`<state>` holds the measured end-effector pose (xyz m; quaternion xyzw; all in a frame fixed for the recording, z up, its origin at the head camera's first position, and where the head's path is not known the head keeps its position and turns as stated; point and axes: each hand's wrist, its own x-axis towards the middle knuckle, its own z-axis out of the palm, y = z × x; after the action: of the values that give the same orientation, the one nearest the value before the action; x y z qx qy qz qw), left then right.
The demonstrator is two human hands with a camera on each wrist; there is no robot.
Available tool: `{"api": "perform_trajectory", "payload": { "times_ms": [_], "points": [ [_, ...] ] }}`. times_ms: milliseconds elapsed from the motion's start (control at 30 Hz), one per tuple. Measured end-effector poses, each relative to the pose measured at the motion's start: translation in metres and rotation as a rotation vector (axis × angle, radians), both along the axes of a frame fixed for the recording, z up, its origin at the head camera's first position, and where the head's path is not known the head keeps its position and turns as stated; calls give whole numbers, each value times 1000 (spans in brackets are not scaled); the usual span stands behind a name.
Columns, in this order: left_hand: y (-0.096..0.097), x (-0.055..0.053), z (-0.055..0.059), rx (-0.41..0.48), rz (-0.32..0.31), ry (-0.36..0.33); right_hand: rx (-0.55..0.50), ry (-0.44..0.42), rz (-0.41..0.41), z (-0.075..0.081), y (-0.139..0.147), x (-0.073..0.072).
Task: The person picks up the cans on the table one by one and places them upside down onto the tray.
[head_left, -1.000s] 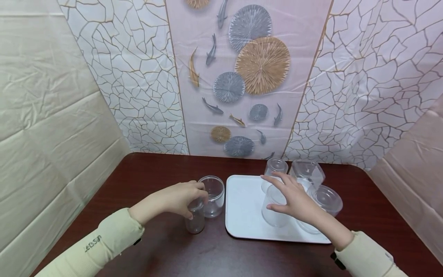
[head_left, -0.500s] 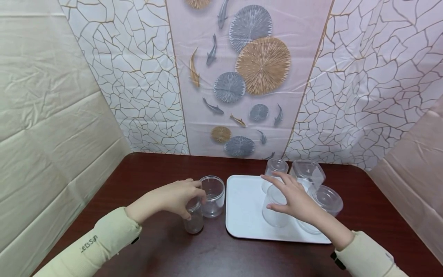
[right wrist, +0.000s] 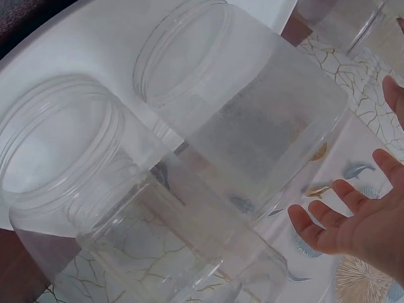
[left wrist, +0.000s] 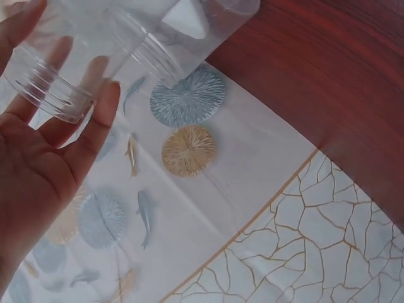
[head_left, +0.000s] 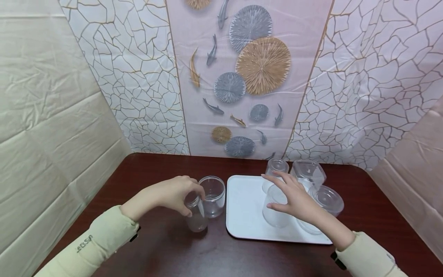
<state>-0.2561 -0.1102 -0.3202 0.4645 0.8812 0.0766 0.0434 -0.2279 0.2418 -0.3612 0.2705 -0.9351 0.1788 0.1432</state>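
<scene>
My left hand [head_left: 173, 193] grips a slim clear plastic jar [head_left: 198, 220] round its upper end. The jar leans, its top toward the left and its lower end toward the right. Close by, on the right, a wider clear jar [head_left: 214, 206] stands on the table. In the left wrist view, fingers curl round the see-through jar [left wrist: 53, 95]. My right hand [head_left: 299, 202], fingers spread, hovers over upside-down clear jars on a white tray [head_left: 242, 209]. Nearest to it is a round jar [head_left: 274, 217]. The right wrist view shows that hand [right wrist: 363, 221] apart from the jars.
More clear containers occupy the tray's right side: a narrow jar [head_left: 278, 165] at the back, a squarish one [head_left: 308, 171] and a round one [head_left: 328, 198]. Patterned cloth [head_left: 238, 88] hangs behind the dark red table [head_left: 162, 165].
My left hand has shifted slightly left. The slim jar in it has gone from nearly upright to leaning, its lower end swinging right. The right hand stays in place.
</scene>
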Motion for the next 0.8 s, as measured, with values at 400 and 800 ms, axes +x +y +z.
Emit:
{"api": "perform_trajectory", "payload": {
  "times_ms": [400,800],
  "points": [
    [2,3,8,216,-50,-168,-11,-29,-9,4,2,-1],
    [-1,-1,5,520,-60,-76,-125,1,66,5,3,-1]
  ]
}}
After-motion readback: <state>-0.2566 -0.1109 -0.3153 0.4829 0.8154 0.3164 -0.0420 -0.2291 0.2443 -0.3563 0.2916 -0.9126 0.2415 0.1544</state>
